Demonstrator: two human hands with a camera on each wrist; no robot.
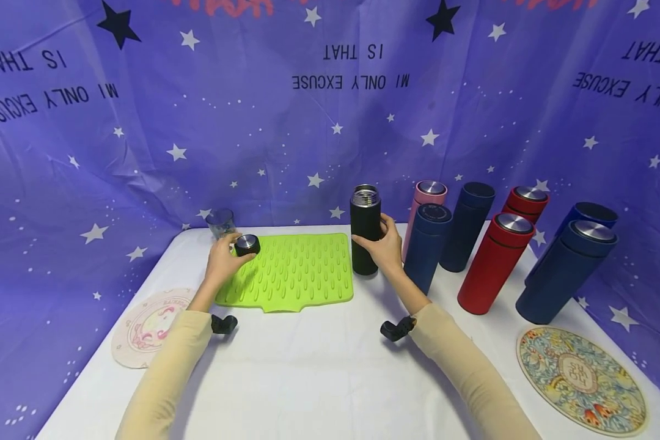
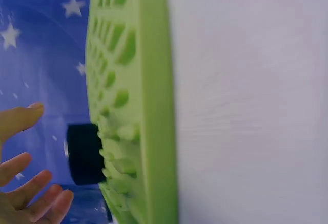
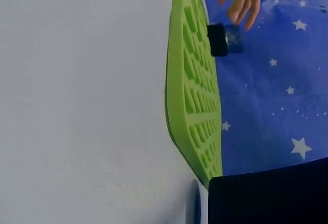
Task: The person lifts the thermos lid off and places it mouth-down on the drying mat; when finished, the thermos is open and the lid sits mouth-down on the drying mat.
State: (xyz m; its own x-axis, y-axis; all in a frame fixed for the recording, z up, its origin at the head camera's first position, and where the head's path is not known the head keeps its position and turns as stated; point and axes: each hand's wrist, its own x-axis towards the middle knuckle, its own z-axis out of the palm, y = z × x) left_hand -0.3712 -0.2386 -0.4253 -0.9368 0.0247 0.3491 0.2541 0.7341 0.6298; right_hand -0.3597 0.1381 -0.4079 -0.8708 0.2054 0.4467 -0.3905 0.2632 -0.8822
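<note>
A black bottle lid point(image 1: 247, 245) with a silver top rests on the green mat point(image 1: 302, 263), near its far left corner. My left hand point(image 1: 224, 261) is beside that lid; in the left wrist view its fingers point(image 2: 33, 190) are spread and apart from the lid point(image 2: 84, 154). My right hand point(image 1: 384, 245) grips a black thermos bottle point(image 1: 365, 238) that stands upright and uncapped just right of the mat, its steel threaded neck showing. The dark body of this thermos point(image 3: 271, 196) fills the lower right of the right wrist view, where the right hand is hidden.
A clear glass point(image 1: 220, 222) stands behind the left hand. Several capped bottles crowd the right side, including a blue one point(image 1: 428, 250) close to the right wrist and a red one point(image 1: 492, 269). Round mats lie at left point(image 1: 148, 330) and right point(image 1: 583, 379).
</note>
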